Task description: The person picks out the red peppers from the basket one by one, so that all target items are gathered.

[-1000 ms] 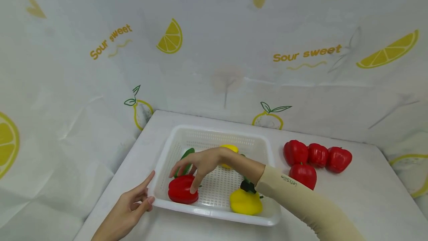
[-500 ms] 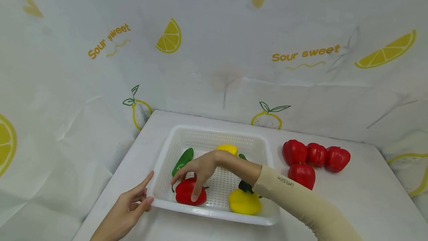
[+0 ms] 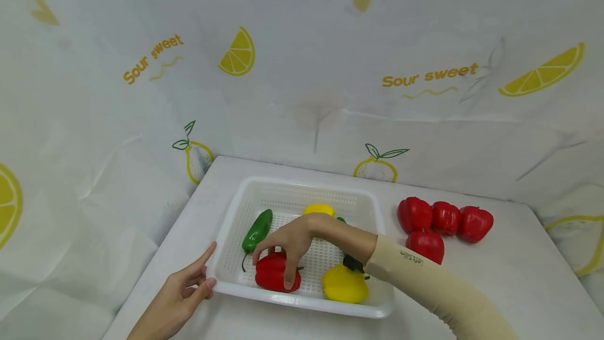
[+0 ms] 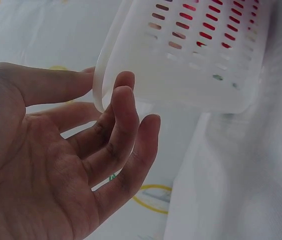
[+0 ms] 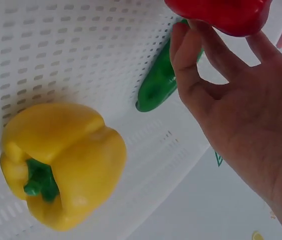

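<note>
My left hand pinches the left front corner of the white plastic basket; in the left wrist view its thumb and fingers meet at the rim. Inside the basket, my right hand grips a red bell pepper from above, its thumb on the near side and fingers on the far side. A long green pepper with a thin curved stem lies just left of that hand. One yellow bell pepper sits in the right front corner, another yellow bell pepper at the back, partly behind my wrist.
Right of the basket, several red bell peppers stand grouped on the white table. A dark object and a green tip show around my right forearm. A printed sheet hangs behind the table.
My right hand has moved right with the red bell pepper along the basket's front. The green pepper's stem end has come into view. My left hand stays at the corner.
</note>
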Tool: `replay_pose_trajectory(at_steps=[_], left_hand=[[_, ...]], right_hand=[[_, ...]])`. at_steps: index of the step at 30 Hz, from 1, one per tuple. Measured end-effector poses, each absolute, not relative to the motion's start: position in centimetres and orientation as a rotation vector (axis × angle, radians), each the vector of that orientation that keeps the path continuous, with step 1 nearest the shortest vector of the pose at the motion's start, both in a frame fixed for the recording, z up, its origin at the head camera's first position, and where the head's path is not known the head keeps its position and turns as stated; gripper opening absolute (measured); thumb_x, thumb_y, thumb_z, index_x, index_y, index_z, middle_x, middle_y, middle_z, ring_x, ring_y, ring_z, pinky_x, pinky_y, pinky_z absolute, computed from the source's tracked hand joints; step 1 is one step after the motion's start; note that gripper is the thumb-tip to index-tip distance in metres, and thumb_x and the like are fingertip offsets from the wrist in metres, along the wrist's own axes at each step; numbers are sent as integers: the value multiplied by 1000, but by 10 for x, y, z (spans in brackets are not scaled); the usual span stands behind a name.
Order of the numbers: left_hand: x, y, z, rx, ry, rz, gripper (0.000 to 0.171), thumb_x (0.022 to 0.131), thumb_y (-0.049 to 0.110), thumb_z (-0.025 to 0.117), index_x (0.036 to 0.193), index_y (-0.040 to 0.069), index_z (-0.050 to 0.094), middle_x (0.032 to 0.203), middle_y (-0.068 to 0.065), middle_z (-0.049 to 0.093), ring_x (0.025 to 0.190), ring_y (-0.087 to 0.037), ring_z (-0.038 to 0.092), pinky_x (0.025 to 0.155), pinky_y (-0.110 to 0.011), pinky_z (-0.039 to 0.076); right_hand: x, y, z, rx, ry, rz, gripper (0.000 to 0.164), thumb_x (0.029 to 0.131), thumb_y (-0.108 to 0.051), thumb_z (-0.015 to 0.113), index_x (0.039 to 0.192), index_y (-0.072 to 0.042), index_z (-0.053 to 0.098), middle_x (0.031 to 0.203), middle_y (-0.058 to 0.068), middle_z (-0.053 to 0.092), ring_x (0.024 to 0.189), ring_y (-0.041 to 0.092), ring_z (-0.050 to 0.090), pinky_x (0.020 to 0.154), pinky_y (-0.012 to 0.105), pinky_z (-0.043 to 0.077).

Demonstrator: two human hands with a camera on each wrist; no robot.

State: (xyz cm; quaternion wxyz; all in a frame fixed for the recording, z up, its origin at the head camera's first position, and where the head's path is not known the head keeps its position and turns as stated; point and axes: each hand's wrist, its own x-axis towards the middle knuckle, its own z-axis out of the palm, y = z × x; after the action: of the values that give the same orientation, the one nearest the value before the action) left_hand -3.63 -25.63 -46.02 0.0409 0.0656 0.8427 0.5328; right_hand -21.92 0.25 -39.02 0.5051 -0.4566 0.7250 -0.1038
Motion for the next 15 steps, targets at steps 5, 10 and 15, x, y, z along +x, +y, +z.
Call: replay_pose_trajectory(at_steps=[5, 10, 15], left_hand=[[-37, -256, -462, 299, 2603, 1668, 70, 108, 7, 65, 168, -3, 32, 89, 1, 57, 78, -6, 66, 73, -26, 63], [-38, -256, -463, 338, 2613, 1676, 69, 108, 6, 65, 168, -4, 31, 90, 2, 56, 79, -5, 67, 73, -25, 63], [-36, -257, -463, 309, 2616, 1664, 69, 108, 6, 65, 167, -4, 32, 89, 1, 55, 78, -6, 67, 73, -25, 63]], right_hand=[[-228, 21, -372, -1123, 1711, -401, 76, 86, -19, 88, 152, -25, 51, 136, -4, 59, 121, 7, 57, 91, 25, 64], [-236, 45, -351, -1203, 1691, -586, 82, 84, -15, 86, 156, -21, 48, 152, 1, 54, 132, 11, 54, 98, 29, 63], [-237, 67, -335, -1234, 1721, -705, 86, 83, -15, 86, 159, -24, 45, 159, 3, 50, 139, 18, 52, 101, 33, 63]])
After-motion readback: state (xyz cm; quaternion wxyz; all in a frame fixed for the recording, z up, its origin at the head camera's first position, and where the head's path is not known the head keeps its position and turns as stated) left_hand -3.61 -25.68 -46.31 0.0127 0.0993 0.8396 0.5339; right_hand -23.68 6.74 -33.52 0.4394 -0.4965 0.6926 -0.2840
